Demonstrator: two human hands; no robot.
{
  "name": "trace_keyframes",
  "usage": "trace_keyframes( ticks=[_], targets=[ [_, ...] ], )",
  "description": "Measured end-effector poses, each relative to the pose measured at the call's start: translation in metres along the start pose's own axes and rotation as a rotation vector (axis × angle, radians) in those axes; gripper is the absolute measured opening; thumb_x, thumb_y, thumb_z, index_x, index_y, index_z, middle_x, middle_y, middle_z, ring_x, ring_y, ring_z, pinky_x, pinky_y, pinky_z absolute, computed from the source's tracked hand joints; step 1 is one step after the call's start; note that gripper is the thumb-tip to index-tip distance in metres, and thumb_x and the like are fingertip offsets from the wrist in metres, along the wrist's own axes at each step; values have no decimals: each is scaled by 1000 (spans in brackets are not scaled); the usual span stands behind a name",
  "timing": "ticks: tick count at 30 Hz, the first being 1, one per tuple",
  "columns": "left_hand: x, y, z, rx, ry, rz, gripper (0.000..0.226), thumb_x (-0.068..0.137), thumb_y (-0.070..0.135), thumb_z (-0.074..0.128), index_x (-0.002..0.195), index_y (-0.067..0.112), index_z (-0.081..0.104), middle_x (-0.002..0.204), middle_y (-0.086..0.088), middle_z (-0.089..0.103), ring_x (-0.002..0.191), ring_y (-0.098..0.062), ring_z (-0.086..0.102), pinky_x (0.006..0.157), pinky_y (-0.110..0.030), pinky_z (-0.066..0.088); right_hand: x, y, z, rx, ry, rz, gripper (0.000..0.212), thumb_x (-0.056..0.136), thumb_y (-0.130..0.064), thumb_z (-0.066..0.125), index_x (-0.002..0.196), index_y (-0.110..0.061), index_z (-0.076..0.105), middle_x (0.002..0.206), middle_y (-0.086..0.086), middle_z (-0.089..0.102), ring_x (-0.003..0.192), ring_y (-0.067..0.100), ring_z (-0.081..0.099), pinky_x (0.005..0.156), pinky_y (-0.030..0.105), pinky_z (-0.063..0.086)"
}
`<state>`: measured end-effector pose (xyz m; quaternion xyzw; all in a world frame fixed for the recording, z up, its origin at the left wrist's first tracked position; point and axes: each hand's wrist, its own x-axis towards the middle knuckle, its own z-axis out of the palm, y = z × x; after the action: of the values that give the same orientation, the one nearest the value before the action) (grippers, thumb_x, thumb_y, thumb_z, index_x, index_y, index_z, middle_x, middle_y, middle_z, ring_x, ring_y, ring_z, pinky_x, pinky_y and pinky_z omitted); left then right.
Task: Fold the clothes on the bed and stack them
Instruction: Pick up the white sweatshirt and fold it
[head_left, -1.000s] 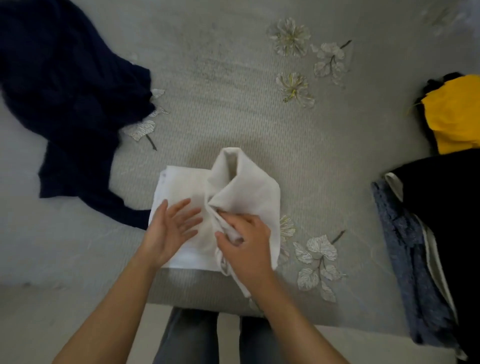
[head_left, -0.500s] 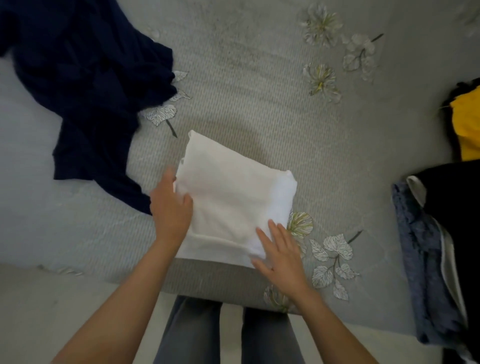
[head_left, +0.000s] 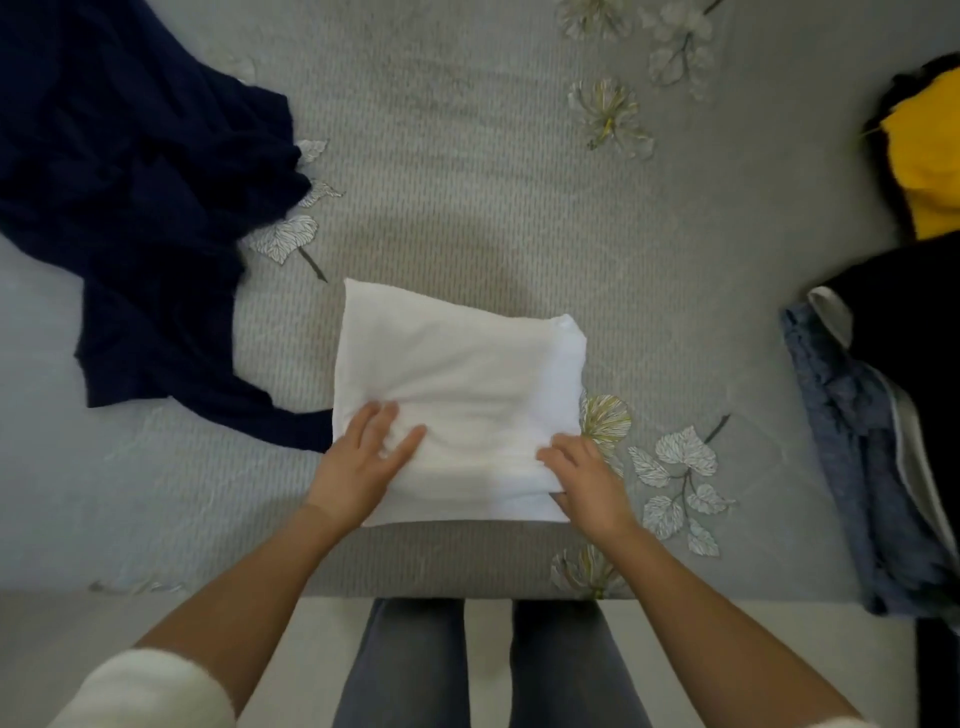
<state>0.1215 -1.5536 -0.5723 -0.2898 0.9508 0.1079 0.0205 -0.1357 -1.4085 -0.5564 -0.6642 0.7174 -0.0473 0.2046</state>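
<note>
A crumpled, unfolded navy garment sprawls over the grey leaf-printed bed at about ten o'clock from the middle of the view, and its lower tail reaches to just beside the left edge of the white piece. A white sleeve covers the upper left arm at seven o'clock. The left hand lies released and flat, fingers straight and spread, pressing on the near-left corner of the folded white garment. That garment is a neat rectangle lying flat on the bed close to its near edge, at the centre of the view. The right hand rests on the near-right corner, fingers on top and thumb at the near edge; I cannot tell whether it pinches the cloth or only presses it. At three o'clock, well apart, sits a stack of folded clothes, black on top of blue-grey. A yellow garment lies at two o'clock.
</note>
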Motion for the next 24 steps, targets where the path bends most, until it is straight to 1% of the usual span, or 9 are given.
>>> trace_keyframes(
  ticks=[2,5,8,10,12,14,15,19,24],
  targets=[
    [8,-6,-7,-89,-16,11,94,29,-4,86,112,13,46,110,-14,51,98,-31,44,31,-27,44,0,1,-14,36,52,27,83,27,-11,92,96,-21,47,89,6,66,87,15,40,43,23,47],
    [26,-6,-35,-171,-8,-43,88,32,6,92,108,13,47,92,-13,68,89,-22,41,36,-31,50,1,2,-44,86,140,29,71,38,-7,89,94,-21,47,85,6,67,85,14,41,45,18,42],
    [68,0,-86,-224,79,-135,56,62,2,74,113,11,53,99,-18,68,96,-31,54,57,-40,57,14,13,-88,131,257,24,48,53,-9,71,92,-19,46,80,8,65,77,23,57,45,20,47],
    [101,8,-116,-170,188,-30,41,70,16,55,110,12,50,92,-20,68,85,-33,61,52,-41,56,24,30,-124,93,338,32,33,61,-15,60,90,-18,45,76,9,65,67,24,63,45,20,46],
    [136,19,-144,-126,194,21,46,65,16,65,107,11,47,87,-21,68,74,-37,65,46,-44,55,32,55,-158,77,420,29,21,67,-19,49,88,-18,45,75,10,64,70,22,59,54,18,39],
    [175,35,-168,-89,190,35,68,44,1,86,103,7,52,85,-23,68,69,-40,66,47,-45,52,38,84,-195,71,493,14,18,68,-17,51,86,-15,51,75,12,63,74,20,54,63,23,36],
    [195,46,-180,-80,200,40,67,43,-1,86,102,6,55,85,-24,68,69,-41,66,48,-47,52,40,99,-214,63,525,3,16,68,-14,52,84,-12,55,75,13,62,72,24,56,64,25,35],
    [295,95,-225,-83,366,168,37,71,22,52,106,11,48,92,-27,67,77,-42,65,64,-49,52,38,175,-294,-45,696,-39,19,69,-15,46,88,-16,47,75,13,62,71,24,54,56,25,36],
    [459,202,-277,-95,496,301,37,75,25,49,109,13,47,102,-21,63,86,-39,60,70,-43,50,10,294,-392,-283,1024,-10,22,68,-9,47,91,-9,45,85,13,56,81,24,40,55,31,41]
  ],
)
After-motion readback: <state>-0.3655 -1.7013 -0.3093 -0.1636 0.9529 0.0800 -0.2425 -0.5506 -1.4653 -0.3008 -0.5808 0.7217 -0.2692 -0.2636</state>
